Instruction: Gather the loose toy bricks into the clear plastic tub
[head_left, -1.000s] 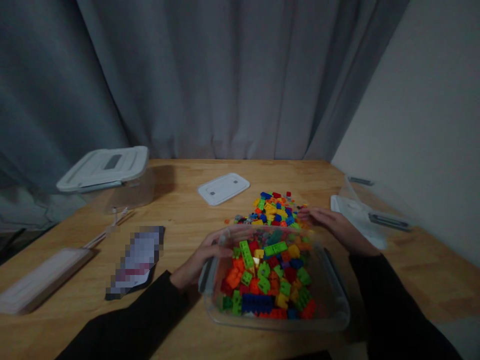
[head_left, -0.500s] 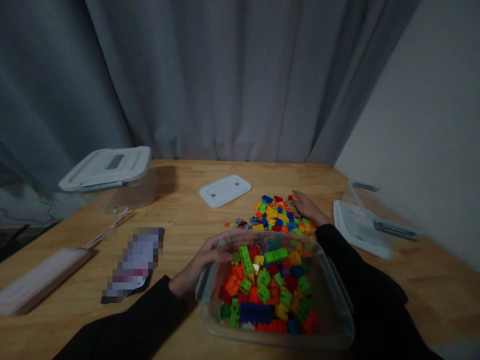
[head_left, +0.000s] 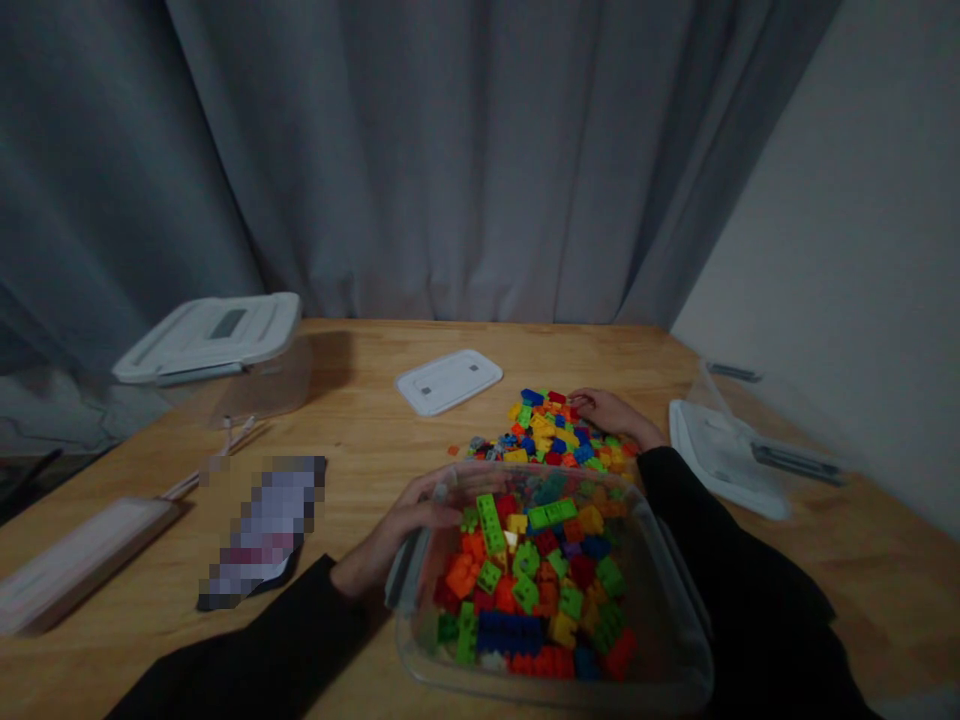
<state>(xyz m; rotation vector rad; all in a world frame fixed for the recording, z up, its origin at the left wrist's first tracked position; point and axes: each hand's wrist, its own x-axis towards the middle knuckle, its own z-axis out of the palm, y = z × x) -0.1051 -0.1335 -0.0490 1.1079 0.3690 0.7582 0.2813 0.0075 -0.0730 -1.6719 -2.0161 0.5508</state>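
On wooden counter (head_left: pixel 862 570), L to R: clear box w/ white lid (head_left: pixel 206 340) at far left, then a blurred flat item (head_left: pixel 266 530). L hand (head_left: pixel 405 510) is spread, fingers hooked over left rim of clear plastic bin (head_left: pixel 667 620), which sits at front, full of colored toy bricks (head_left: pixel 525 580). Behind bin, white lid (head_left: pixel 448 382) and loose brick pile (head_left: pixel 536 430). R hand (head_left: pixel 611 412) is curled on pile's right side, touching bricks; can't tell if pinching one. Far right, clear tub w/ white lid (head_left: pixel 724 460).

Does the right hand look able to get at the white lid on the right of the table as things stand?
Probably yes. The right hand is at the edge of the pile of plastic bricks, and the white lid lies off to its right with nothing visible between them. The clear tub sits nearer the person, out of that path.
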